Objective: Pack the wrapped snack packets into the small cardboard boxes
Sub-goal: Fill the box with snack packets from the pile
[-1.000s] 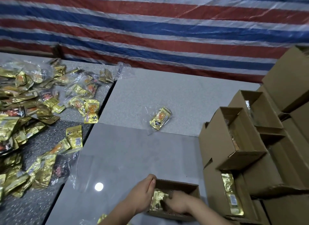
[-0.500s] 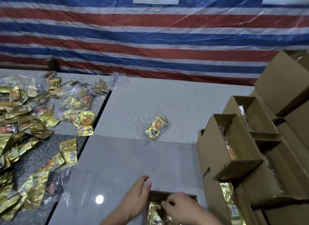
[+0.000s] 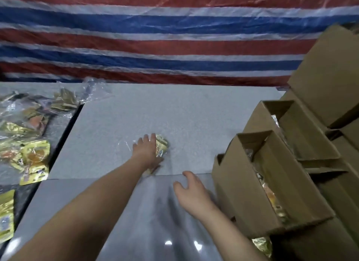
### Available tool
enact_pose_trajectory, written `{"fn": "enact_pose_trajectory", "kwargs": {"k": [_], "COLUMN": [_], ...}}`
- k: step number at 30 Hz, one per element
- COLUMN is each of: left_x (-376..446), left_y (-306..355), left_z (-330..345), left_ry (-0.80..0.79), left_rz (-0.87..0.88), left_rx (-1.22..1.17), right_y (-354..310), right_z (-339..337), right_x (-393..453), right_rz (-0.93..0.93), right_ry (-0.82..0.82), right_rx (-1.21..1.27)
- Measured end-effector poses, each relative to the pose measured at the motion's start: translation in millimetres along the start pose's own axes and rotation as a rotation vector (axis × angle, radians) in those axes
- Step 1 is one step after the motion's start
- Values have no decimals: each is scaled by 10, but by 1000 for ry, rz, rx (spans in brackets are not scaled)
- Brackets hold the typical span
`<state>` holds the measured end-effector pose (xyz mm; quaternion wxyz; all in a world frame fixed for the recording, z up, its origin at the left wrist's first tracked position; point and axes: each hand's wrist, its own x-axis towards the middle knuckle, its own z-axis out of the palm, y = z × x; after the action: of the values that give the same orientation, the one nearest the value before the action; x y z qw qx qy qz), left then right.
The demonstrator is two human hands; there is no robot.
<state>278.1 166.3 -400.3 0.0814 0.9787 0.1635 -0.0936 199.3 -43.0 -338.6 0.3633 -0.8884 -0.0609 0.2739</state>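
A lone gold snack packet (image 3: pixel 162 145) in clear wrap lies in the middle of the grey table (image 3: pixel 194 121). My left hand (image 3: pixel 148 151) is stretched out over it, fingers straight and lying on its left part. My right hand (image 3: pixel 191 190) hovers lower and to the right, fingers loosely curled, holding nothing. Small open cardboard boxes (image 3: pixel 272 185) with packets inside are stacked at the right. The box in front of me is out of the picture.
A heap of gold packets (image 3: pixel 33 157) covers the dark table at the left, across a gap. More cardboard boxes (image 3: pixel 330 76) rise at the far right. A striped red, white and blue tarp (image 3: pixel 155 37) hangs behind the table.
Both hands have left the near box, which has dropped out of view. My left hand has reached forward onto the lone packet; my right hand has lifted and moved forward.
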Motion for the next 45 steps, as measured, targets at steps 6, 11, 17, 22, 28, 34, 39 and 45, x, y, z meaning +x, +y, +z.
{"fn": "enact_pose_trajectory", "kwargs": {"k": [6,11,17,22,28,34,39,45], "left_x": [231,1,-945,-1868,-2592,-3092,-3545,-3425], "left_y": [-129,-222,-72,283,860,1125,1255,1201], "left_z": [643,493,-591,-1903,-2749,-2822,-2385,-1840], "left_ry": [-151,-129,-76,23,375,602,117,134], "left_rz": [-175,-248,-110,270,441,261,156,-52], "left_rx": [-60,-421,-950,-1183,-765,-301,-1210,-1545], "right_y": [166,131,-365,-1003,-1617,-1548,-1281,-843], "right_z": [53,52,-208,-810,-1239,-1387,-1438,-1167], "right_x": [219,148,-163,-689,-1472,-1916,-1979,-2056], "right_rz": [49,68,100,-180,-530,-539,-400,-479], "right_ry": [16,-9,-40,-371,-499,-233,29,128], "right_rx": [62,145,618,1240,1482,1499,1541,1299]}}
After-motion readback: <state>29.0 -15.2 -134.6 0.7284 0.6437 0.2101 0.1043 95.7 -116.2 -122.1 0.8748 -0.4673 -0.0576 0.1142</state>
